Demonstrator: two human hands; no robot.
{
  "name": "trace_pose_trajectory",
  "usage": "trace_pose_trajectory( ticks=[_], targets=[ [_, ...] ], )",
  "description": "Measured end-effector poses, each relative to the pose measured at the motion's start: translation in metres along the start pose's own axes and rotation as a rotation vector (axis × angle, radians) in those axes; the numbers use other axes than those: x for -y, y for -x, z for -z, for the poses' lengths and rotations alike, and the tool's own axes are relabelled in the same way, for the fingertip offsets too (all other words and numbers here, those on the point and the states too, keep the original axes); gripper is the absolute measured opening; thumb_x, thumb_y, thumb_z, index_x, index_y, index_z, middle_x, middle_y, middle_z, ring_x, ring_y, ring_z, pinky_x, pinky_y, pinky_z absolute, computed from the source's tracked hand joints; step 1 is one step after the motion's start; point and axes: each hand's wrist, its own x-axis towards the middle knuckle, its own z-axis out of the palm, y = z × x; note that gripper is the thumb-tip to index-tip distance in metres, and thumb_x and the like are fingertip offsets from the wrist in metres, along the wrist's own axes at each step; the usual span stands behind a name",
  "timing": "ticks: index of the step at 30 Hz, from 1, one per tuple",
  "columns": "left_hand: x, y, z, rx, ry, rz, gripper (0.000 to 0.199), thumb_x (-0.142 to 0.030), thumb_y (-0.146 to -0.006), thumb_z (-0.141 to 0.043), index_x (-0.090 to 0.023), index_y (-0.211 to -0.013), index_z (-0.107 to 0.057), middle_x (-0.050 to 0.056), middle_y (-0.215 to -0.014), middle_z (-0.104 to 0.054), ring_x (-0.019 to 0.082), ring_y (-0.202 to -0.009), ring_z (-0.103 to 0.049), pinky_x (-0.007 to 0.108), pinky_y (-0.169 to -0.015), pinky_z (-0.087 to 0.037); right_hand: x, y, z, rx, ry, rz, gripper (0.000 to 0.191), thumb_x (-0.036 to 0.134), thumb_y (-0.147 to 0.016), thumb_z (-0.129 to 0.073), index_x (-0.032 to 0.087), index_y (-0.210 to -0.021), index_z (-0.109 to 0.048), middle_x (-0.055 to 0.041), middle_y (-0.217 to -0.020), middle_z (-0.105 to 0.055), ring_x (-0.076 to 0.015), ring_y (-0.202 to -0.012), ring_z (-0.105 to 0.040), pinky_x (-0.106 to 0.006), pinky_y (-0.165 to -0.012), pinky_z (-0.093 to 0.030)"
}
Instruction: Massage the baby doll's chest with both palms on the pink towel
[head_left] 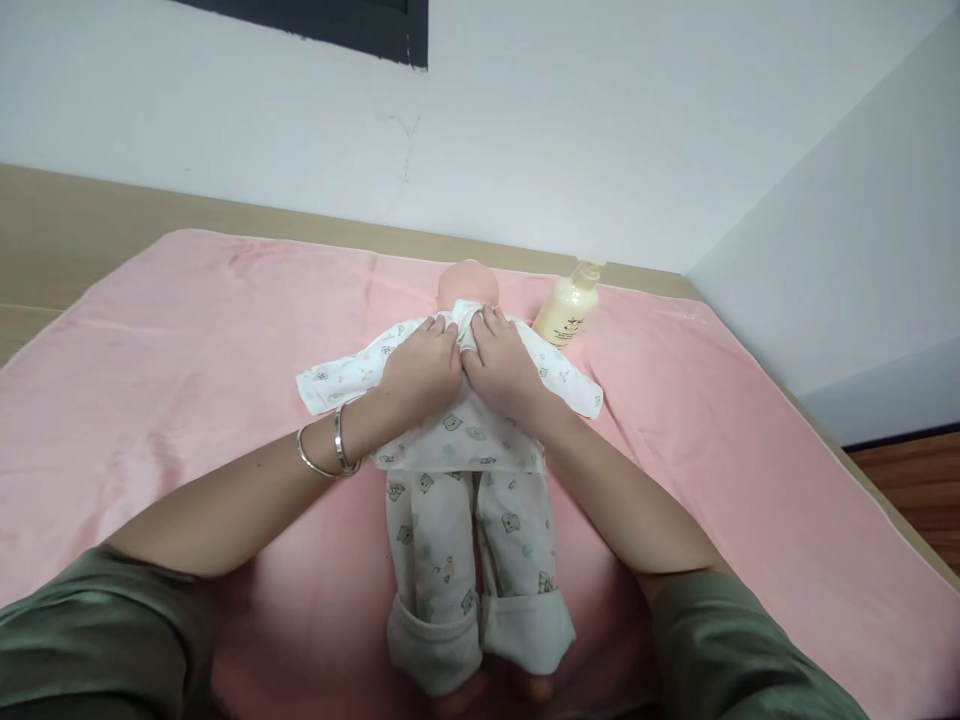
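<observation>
A baby doll lies stretched out on a pink blanket, its head away from me. It wears a white printed shirt with both sleeves spread to the sides. Printed white pants with turned-up cuffs cover its legs, and its feet show a little below them. My left hand is closed on the shirt near the collar. Beside it, almost touching, my right hand pinches the other side of the shirt front. The cloth between my fingertips is mostly hidden.
A pale yellow pump bottle stands right of the doll's head, behind the right sleeve. The pink blanket covers a wooden surface against a white wall. A dark frame hangs at the top. Wooden flooring shows at right.
</observation>
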Motion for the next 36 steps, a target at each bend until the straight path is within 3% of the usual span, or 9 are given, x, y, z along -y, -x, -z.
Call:
trace_pose_trajectory(
  ticks=[4, 8, 14, 16, 21, 25, 29, 36],
  targets=[
    [0.02, -0.013, -0.012, -0.026, 0.13, 0.036, 0.048, -0.024, -0.099, -0.031, -0.006, -0.135, -0.057, 0.019, -0.148, -0.059, 0.031, -0.143, -0.052, 0.049, -0.122, -0.041, 0.015, 0.016, -0.005, -0.079, 0.099, 0.055, 0.06, 0.025, -0.1, -0.032, -0.006, -0.151, -0.039, -0.0317, -0.16, -0.039, -0.043, -0.154, -0.031, -0.062, -0.126, -0.027],
    [0.026, -0.018, -0.02, -0.049, 0.147, 0.086, 0.053, -0.029, -0.1, -0.029, -0.004, -0.137, -0.056, 0.021, -0.146, -0.06, 0.032, -0.139, -0.056, 0.049, -0.119, -0.044, 0.006, 0.006, -0.001, -0.006, 0.024, 0.045, 0.062, 0.025, -0.097, -0.036, -0.005, -0.151, -0.04, -0.0278, -0.162, -0.037, -0.0409, -0.155, -0.029, -0.059, -0.126, -0.029],
    [0.003, 0.012, -0.029, -0.152, 0.007, -0.14, 0.059, -0.018, -0.093, -0.033, 0.011, -0.142, -0.047, 0.032, -0.15, -0.052, 0.04, -0.151, -0.04, 0.058, -0.125, -0.034, -0.028, -0.022, 0.004, -0.032, -0.15, -0.109, 0.061, 0.034, -0.098, -0.033, 0.002, -0.147, -0.047, -0.0218, -0.158, -0.048, -0.0341, -0.149, -0.042, -0.053, -0.126, -0.032],
    [0.001, 0.012, -0.029, -0.153, 0.042, -0.128, 0.059, -0.016, -0.091, -0.033, 0.009, -0.143, -0.047, 0.029, -0.151, -0.053, 0.037, -0.151, -0.041, 0.056, -0.127, -0.033, -0.025, -0.02, 0.004, -0.025, -0.087, -0.111, 0.062, 0.033, -0.099, -0.032, 0.0, -0.148, -0.045, -0.0237, -0.158, -0.047, -0.0351, -0.15, -0.041, -0.054, -0.126, -0.03],
    [0.017, -0.016, -0.023, -0.1, 0.255, 0.121, 0.051, -0.021, -0.09, -0.035, -0.006, -0.133, -0.058, 0.021, -0.143, -0.062, 0.033, -0.139, -0.055, 0.051, -0.121, -0.042, 0.006, 0.003, 0.007, 0.011, 0.096, -0.066, 0.061, 0.025, -0.099, -0.031, -0.009, -0.149, -0.042, -0.0296, -0.157, -0.046, -0.0393, -0.15, -0.04, -0.055, -0.124, -0.033],
    [0.026, -0.025, -0.027, -0.153, 0.357, 0.148, 0.044, -0.025, -0.092, -0.034, -0.014, -0.122, -0.064, 0.015, -0.127, -0.071, 0.031, -0.123, -0.063, 0.051, -0.112, -0.048, 0.018, 0.013, 0.014, 0.019, 0.14, -0.042, 0.06, 0.024, -0.099, -0.033, -0.009, -0.148, -0.043, -0.0298, -0.157, -0.045, -0.0384, -0.152, -0.038, -0.052, -0.125, -0.033],
    [0.024, -0.018, -0.034, -0.215, 0.343, 0.15, 0.047, -0.026, -0.094, -0.033, -0.015, -0.126, -0.065, 0.014, -0.132, -0.07, 0.03, -0.125, -0.062, 0.049, -0.115, -0.046, 0.004, 0.002, 0.017, 0.052, -0.011, -0.065, 0.055, 0.027, -0.1, -0.034, 0.0, -0.145, -0.05, -0.0243, -0.156, -0.05, -0.0348, -0.149, -0.042, -0.051, -0.123, -0.037],
    [0.025, -0.016, -0.039, -0.251, 0.291, 0.145, 0.052, -0.029, -0.097, -0.032, -0.011, -0.136, -0.061, 0.015, -0.141, -0.066, 0.029, -0.133, -0.059, 0.048, -0.119, -0.043, -0.02, -0.017, -0.004, -0.035, -0.116, -0.139, 0.063, 0.036, -0.099, -0.037, 0.003, -0.153, -0.042, -0.0212, -0.164, -0.039, -0.0358, -0.155, -0.031, -0.06, -0.129, -0.02]
  ],
)
